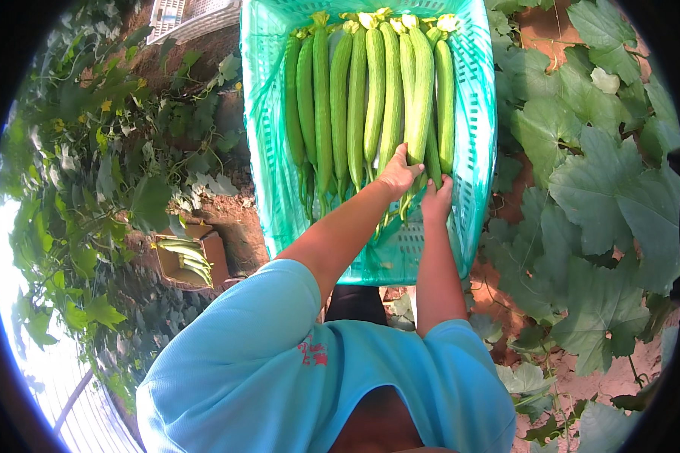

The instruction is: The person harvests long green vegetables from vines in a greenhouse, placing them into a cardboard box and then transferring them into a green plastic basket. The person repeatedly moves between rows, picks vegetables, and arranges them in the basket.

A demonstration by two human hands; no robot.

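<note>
Long green luffa gourds [322, 107] lie side by side in a green plastic crate [408, 266] lined with thin clear film. Yellow-green blossoms [368, 20] sit on their far ends, while thin stems point towards me. My left hand [398, 174] grips the lower end of a thick, pale luffa [421, 85] right of the middle. Close beside it, my right hand [437, 198] holds the near end of a darker, slimmer luffa [432, 156], partly covered by the pale one. Another luffa [445, 107] lies along the crate's right side.
Leafy vines [589, 187] crowd the right side, and more vines [90, 226] grow on the left. A cardboard box [218, 257] with several luffas stands on the soil to the left. A white plastic crate [195, 25] is at the upper left.
</note>
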